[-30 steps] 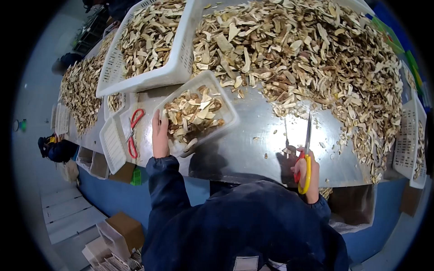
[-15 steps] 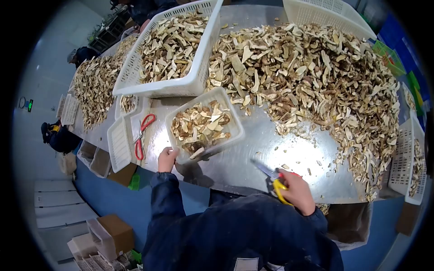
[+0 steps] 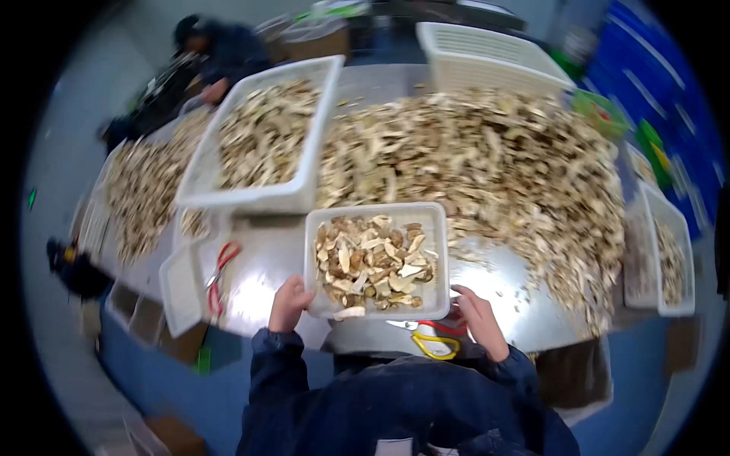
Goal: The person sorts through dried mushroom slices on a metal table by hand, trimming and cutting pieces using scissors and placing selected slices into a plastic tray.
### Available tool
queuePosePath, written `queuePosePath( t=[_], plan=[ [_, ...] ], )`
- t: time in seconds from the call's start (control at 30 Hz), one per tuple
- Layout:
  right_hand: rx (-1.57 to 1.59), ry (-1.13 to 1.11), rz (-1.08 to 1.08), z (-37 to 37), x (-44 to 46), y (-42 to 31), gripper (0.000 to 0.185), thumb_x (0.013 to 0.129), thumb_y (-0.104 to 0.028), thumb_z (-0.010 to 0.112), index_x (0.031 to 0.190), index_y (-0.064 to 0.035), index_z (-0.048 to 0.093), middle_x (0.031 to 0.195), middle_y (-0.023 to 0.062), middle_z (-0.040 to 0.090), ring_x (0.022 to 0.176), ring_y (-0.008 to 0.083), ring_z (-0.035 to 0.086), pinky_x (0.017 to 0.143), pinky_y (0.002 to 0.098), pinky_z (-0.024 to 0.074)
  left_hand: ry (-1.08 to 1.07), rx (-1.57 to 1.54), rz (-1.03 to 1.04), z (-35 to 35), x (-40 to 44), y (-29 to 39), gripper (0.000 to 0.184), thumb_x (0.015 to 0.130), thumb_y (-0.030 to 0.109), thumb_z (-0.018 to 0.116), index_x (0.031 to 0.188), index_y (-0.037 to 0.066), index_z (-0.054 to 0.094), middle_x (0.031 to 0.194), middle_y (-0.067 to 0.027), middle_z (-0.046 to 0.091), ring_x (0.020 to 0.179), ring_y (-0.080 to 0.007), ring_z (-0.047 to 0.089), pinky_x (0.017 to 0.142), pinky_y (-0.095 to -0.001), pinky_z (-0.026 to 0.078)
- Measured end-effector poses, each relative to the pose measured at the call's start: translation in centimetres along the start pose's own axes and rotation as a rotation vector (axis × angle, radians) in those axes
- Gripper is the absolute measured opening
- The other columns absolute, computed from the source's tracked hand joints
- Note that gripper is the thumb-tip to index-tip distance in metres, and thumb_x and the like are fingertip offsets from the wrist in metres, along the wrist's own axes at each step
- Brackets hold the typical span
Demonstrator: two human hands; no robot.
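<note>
The tub (image 3: 442, 262) is over the near edge of the table (image 3: 258, 292), in front of the person's body and between the two hands. The left hand (image 3: 289, 304) holds it at the near left corner: its fingers are bent, and the gap between thumb and fingers is narrow, with the rim there. The right hand (image 3: 480, 323) is at the near right corner. Its fingers are almost straight and point to the rim; the thumb does not show clearly, so I cannot tell if these fingers press on the tub or are only just beside it.

The long axis of the tub runs from left to right, and one long side faces the body. Its open top looks upward, showing the mushroom slices (image 3: 372, 262) inside. I cannot tell if its bottom rests on the table.

Just below the near rim are the yellow-and-red scissors (image 3: 435, 339), blades to the left, handles toward the right hand; whether a finger touches them is not clear. Beyond the tub spreads a heap (image 3: 487, 152) of slices, with a crate (image 3: 243, 199) to its left.
</note>
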State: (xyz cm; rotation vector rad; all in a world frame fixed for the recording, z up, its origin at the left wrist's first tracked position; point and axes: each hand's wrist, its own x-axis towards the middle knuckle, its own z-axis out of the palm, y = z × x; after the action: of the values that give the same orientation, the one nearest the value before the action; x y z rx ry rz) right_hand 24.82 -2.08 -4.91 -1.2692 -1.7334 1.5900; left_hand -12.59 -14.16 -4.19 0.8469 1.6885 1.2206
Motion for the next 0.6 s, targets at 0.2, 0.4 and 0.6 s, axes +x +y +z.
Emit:
queuePosePath(
  t=[0.2, 0.4, 0.6],
  plan=[
    [0.110, 0.279, -0.031, -1.9, -1.5, 0.0, 0.041, 0.095, -0.022, 0.043, 0.131, -0.0032, 0.040, 0.075, 0.0024, 0.058, 0.065, 0.0117, 0.054, 0.061, 0.0269, 0.0458, -0.262, 0.113, 0.107, 6.8, 4.2, 4.5, 0.015, 0.082, 0.006, 0.059, 0.095, 0.002, 0.053, 0.076, 0.0005, 0.055, 0.064, -0.0049, 0.045, 0.055, -0.0202, 0.034],
    [0.378, 0.408, 0.016, -9.0, -2.9, -4.1, 0.041, 0.093, -0.021, 0.045, 0.131, -0.0060, 0.042, 0.066, 0.0007, 0.052, 0.062, 0.0092, 0.053, 0.058, 0.0255, 0.0456, -0.289, -0.045, 0.343, 13.0, 4.6, 11.0, 0.024, 0.094, 0.023, 0.049, 0.108, 0.005, 0.051, 0.087, -0.0012, 0.057, 0.065, -0.0049, 0.048, 0.053, -0.0196, 0.036],
    [0.472, 0.722, -0.198, -24.8, -1.9, -4.8, 0.035, 0.098, -0.027, 0.044, 0.103, 0.0036, 0.058, 0.068, 0.0058, 0.059, 0.041, 0.0077, 0.051, 0.034, 0.0194, 0.0440, -0.295, -0.027, 0.282, 15.1, 4.4, 11.3, 0.033, 0.097, 0.025, 0.046, 0.123, 0.005, 0.047, 0.095, -0.0064, 0.061, 0.067, -0.0070, 0.052, 0.055, -0.0200, 0.040]
  ],
)
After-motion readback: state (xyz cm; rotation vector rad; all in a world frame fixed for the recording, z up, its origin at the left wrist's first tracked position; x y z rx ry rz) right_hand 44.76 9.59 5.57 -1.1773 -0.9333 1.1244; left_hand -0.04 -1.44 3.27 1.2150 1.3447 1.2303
